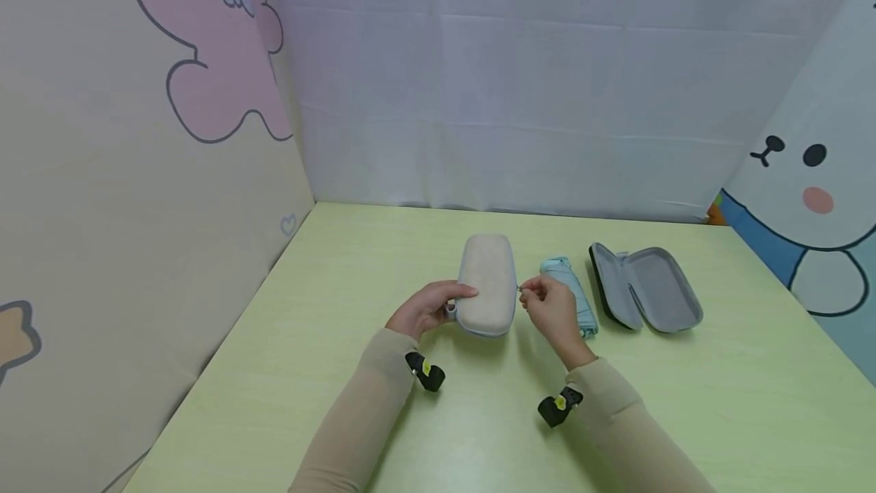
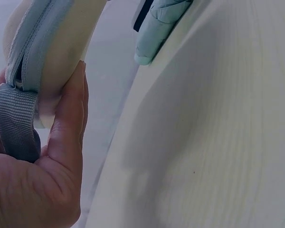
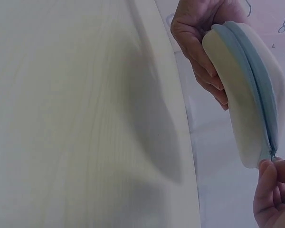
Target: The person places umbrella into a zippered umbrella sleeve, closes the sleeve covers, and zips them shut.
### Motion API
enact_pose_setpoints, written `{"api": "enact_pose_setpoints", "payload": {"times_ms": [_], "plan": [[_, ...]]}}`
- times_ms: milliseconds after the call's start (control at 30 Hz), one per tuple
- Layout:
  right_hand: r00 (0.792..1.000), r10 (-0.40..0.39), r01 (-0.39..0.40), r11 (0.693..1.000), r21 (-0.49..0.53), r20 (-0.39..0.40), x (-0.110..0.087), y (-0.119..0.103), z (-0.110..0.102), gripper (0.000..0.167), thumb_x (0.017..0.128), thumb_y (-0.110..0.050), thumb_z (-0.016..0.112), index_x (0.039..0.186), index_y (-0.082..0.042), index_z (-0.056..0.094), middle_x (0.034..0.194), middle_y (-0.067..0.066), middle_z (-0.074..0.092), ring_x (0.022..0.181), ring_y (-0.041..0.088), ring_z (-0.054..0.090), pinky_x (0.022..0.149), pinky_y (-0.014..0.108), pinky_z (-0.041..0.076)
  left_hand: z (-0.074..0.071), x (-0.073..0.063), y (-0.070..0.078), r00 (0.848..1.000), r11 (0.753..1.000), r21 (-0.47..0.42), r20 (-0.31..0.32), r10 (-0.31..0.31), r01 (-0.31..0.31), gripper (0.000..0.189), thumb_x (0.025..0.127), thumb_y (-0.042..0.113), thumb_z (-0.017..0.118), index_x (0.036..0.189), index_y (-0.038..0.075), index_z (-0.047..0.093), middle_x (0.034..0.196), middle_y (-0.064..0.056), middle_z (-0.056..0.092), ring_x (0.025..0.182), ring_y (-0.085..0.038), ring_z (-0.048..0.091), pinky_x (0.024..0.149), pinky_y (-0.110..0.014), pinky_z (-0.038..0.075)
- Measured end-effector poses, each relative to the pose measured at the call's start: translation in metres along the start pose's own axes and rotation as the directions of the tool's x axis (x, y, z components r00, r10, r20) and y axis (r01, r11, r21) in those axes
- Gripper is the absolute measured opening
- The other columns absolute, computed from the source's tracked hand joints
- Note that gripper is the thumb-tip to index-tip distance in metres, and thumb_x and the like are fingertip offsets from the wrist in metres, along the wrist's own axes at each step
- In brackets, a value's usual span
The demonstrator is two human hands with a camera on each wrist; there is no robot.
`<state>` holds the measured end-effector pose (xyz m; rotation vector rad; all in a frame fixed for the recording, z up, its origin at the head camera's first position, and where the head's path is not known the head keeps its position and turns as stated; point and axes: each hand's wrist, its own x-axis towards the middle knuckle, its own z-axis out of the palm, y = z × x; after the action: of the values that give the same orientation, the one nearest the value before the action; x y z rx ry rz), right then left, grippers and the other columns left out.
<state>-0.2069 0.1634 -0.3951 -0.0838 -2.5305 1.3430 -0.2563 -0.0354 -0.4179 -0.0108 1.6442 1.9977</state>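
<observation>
Cream case point(image 1: 487, 280) in the grip of left hand point(image 1: 426, 307), zipper pull point(image 3: 273, 155) in pinch of right hand point(image 1: 554, 312)

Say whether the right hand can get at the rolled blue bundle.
Probably yes, once freed: the right hand pinches the zipper pull of the beige case, but the rolled blue bundle lies close by, nothing visibly between.

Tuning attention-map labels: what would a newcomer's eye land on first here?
First, the cream zippered case held above the table: the left hand grips its left side while the right hand pinches the zipper pull at its right edge. Next, the open gray-lined case lying at right, past the rolled light-blue bundle. Then the big pink cartoon figure, upper left on the wall.
</observation>
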Motion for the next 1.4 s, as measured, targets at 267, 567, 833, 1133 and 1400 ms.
{"api": "enact_pose_setpoints", "payload": {"times_ms": [267,567,833,1133,1400], "plan": [[1.0,0.007,-0.007,1.0,-0.005,0.003,0.0009,-0.0005,0.0007,0.008,0.086,0.001,0.058,0.083,0.002,0.064,0.072,0.01,0.063,0.066,0.02,0.06,0.054,0.025,0.046,-0.0007,0.0002,0.0018,1.0,1.0,-0.008,-0.002,-0.002,0.002,0.042,0.082,0.012,0.067,0.118,-0.005,0.055,0.094,-0.007,0.061,0.078,-0.015,0.056,0.067,-0.027,0.049],[1.0,0.0,0.0,1.0,-0.018,0.006,0.0005,-0.0003,0.0021,0.007,0.087,0.0,0.058,0.083,0.002,0.064,0.072,0.009,0.063,0.066,0.021,0.06,0.054,0.026,0.046,-0.0072,-0.0027,0.0045,0.998,0.992,0.12,0.049,-0.028,0.022,0.028,0.076,0.01,0.068,0.099,-0.004,0.06,0.076,-0.003,0.062,0.058,-0.011,0.048,0.054,-0.023,0.04],[1.0,0.002,-0.002,1.0,-0.013,0.007,-0.0002,-0.0001,0.0026,0.007,0.086,0.0,0.058,0.083,0.002,0.064,0.072,0.01,0.063,0.066,0.021,0.059,0.055,0.027,0.046,-0.0063,-0.0019,0.0053,0.999,0.994,0.108,0.035,-0.016,0.013,0.034,0.079,0.011,0.066,0.106,-0.008,0.058,0.075,-0.004,0.065,0.062,-0.01,0.056,0.061,-0.024,0.046],[1.0,0.003,-0.003,1.0,-0.015,0.005,-0.0014,0.0001,0.0035,0.007,0.085,0.001,0.057,0.082,0.002,0.064,0.071,0.009,0.063,0.065,0.021,0.059,0.054,0.026,0.045,-0.006,-0.0011,-0.0002,1.0,0.995,0.096,-0.029,0.011,-0.008,0.029,0.073,0.017,0.075,0.093,0.0,0.063,0.074,-0.001,0.058,0.057,-0.012,0.043,0.058,-0.023,0.037],[1.0,-0.006,0.006,1.0,-0.02,0.002,-0.0027,-0.001,0.0042,0.007,0.085,0.001,0.058,0.082,0.002,0.064,0.07,0.009,0.062,0.064,0.02,0.058,0.053,0.026,0.045,-0.0053,-0.0012,0.0004,0.999,0.997,0.078,-0.053,0.001,0.003,0.026,0.076,0.016,0.072,0.093,0.001,0.061,0.073,-0.001,0.056,0.056,-0.012,0.041,0.056,-0.023,0.034]]}}
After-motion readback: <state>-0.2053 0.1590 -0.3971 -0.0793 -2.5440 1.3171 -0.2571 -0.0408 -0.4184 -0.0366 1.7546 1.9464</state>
